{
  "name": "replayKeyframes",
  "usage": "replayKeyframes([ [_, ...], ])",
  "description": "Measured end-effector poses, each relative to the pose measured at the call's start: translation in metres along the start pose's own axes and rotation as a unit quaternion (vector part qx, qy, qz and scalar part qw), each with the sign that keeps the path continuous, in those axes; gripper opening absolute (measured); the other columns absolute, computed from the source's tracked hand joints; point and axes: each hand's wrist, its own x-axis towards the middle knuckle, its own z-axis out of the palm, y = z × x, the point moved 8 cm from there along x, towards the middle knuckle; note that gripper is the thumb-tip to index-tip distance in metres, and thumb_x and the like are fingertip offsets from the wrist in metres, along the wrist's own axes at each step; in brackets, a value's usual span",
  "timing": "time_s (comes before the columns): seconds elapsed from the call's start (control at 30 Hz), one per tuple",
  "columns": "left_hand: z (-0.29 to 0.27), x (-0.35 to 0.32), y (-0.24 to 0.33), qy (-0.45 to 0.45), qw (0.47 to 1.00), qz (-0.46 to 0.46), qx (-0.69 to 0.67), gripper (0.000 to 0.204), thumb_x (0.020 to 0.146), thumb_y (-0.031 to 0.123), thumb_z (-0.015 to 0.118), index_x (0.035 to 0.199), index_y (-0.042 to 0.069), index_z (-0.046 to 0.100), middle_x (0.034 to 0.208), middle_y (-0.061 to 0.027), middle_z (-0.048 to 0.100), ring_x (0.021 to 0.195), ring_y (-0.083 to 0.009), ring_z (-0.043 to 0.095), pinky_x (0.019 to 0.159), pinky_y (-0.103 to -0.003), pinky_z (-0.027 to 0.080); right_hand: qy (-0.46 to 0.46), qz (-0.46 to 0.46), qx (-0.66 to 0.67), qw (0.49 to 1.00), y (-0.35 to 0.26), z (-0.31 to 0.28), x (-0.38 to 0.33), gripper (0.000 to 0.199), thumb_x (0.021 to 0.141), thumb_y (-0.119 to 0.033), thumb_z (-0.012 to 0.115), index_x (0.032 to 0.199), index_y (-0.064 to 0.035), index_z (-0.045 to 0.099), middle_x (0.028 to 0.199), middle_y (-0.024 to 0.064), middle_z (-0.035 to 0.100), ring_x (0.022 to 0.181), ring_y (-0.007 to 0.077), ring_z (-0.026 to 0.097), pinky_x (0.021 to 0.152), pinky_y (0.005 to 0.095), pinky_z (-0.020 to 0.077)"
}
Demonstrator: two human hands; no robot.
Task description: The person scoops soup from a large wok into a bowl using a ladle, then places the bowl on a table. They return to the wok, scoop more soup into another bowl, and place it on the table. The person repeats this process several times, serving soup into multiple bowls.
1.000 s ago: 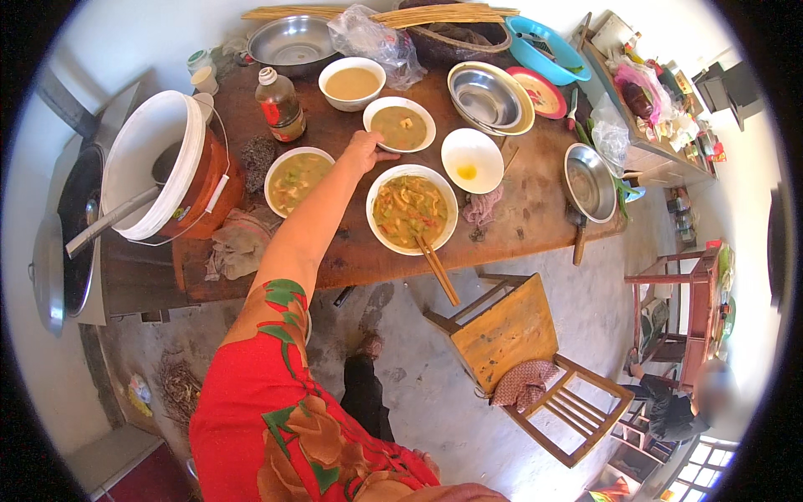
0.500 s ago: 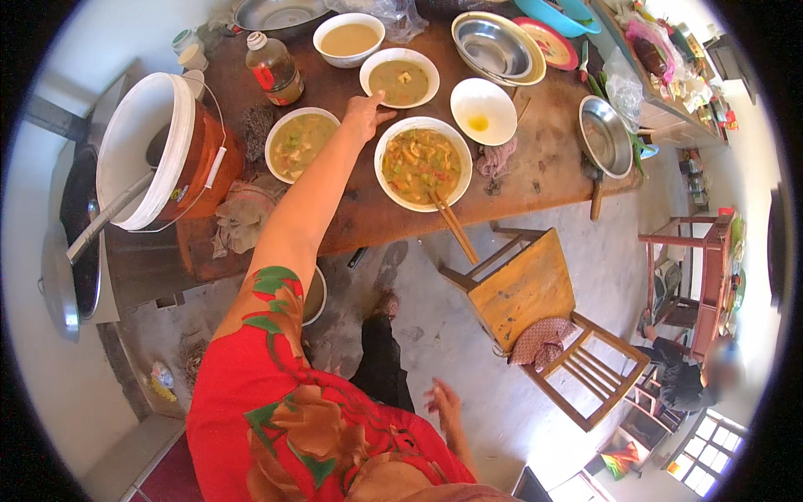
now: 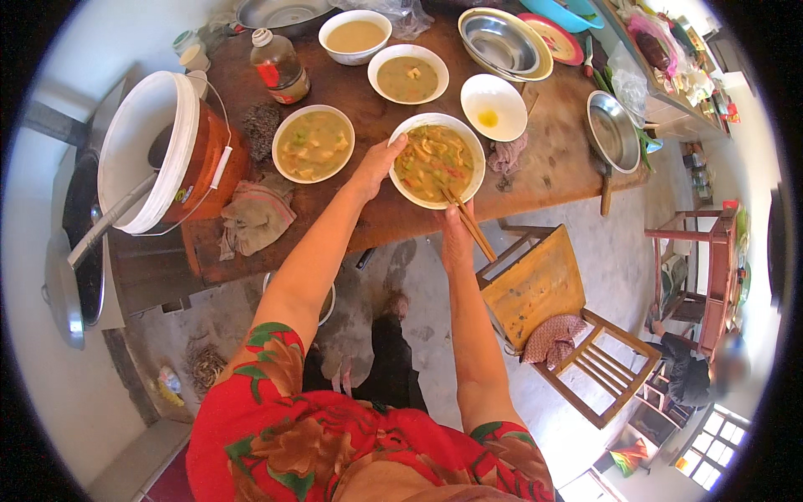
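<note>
Both hands are on a white bowl of chunky soup at the front edge of the wooden table. My left hand grips its left rim, thumb over the edge. My right hand holds it from the near side, the thumb by the rim and the fingers mostly hidden beneath. A pair of wooden chopsticks stands in the soup and slants out beside my right thumb. Another bowl of soup is left of my left hand. Behind are a bowl of thinner soup and a white bowl with some yellow liquid.
A bowl of cloudy liquid and a brown bottle stand farther back. An orange bucket is at left, near a crumpled cloth. A metal basin sits at right; a wooden chair stands below the table. A person sits far right.
My left hand has left the farther soup bowl and now grips the nearer one with the chopsticks. My right hand has risen from low beside my body to that bowl's near side.
</note>
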Motion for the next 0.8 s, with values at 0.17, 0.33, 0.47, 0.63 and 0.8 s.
replayKeyframes([
  [0.17, 0.001, -0.003, -0.013, -0.028, 0.999, -0.028, 0.029, 0.073, 0.083, 0.060, 0.051, 0.125, 0.000, 0.049, 0.122, -0.0132, 0.055, 0.116, -0.0190, 0.048, 0.101, -0.033, 0.032, 0.050, -0.002, 0.095, 0.994, 0.026, -0.008, 0.024, 0.069, 0.081, -0.028, 0.067, 0.136, -0.0066, 0.031, 0.131, 0.0072, 0.043, 0.120, 0.0211, 0.041, 0.103, 0.0374, 0.0313],
  [0.33, -0.002, 0.002, -0.025, -0.024, 0.999, -0.030, 0.015, 0.072, 0.087, 0.060, 0.045, 0.128, 0.001, 0.046, 0.130, -0.0125, 0.050, 0.123, -0.0185, 0.043, 0.104, -0.033, 0.028, 0.049, 0.025, 0.131, 0.990, 0.037, -0.015, 0.027, 0.060, 0.082, -0.026, 0.068, 0.131, -0.0071, 0.038, 0.128, 0.0072, 0.046, 0.118, 0.0222, 0.045, 0.101, 0.0400, 0.0370],
  [0.47, 0.007, -0.033, -0.022, -0.015, 0.996, -0.026, -0.086, 0.068, 0.089, 0.056, 0.043, 0.131, 0.002, 0.042, 0.131, -0.0121, 0.048, 0.122, -0.0187, 0.044, 0.103, -0.034, 0.031, 0.084, 0.064, 0.191, 0.976, 0.040, -0.013, 0.013, 0.058, 0.084, -0.028, 0.065, 0.131, -0.0068, 0.038, 0.130, 0.0073, 0.046, 0.120, 0.0237, 0.044, 0.102, 0.0412, 0.0370],
  [0.63, 0.007, -0.113, -0.031, -0.070, 0.959, 0.011, -0.275, 0.068, 0.087, 0.056, 0.047, 0.131, 0.005, 0.038, 0.129, -0.0109, 0.048, 0.117, -0.0215, 0.049, 0.099, -0.038, 0.041, 0.080, 0.112, 0.148, 0.979, 0.036, 0.002, -0.070, 0.056, 0.088, -0.035, 0.059, 0.132, -0.0076, 0.037, 0.131, 0.0075, 0.045, 0.121, 0.0237, 0.044, 0.102, 0.0407, 0.0380],
  [0.8, -0.010, -0.217, -0.049, -0.029, 0.945, 0.023, -0.325, 0.060, 0.078, 0.043, 0.067, 0.118, 0.013, 0.035, 0.114, -0.0058, 0.045, 0.112, -0.0171, 0.044, 0.097, -0.035, 0.037, 0.033, 0.168, 0.059, 0.984, -0.004, 0.031, -0.158, 0.063, 0.088, -0.041, 0.056, 0.136, -0.0085, 0.032, 0.138, 0.0090, 0.039, 0.125, 0.0269, 0.040, 0.103, 0.0437, 0.0371],
])
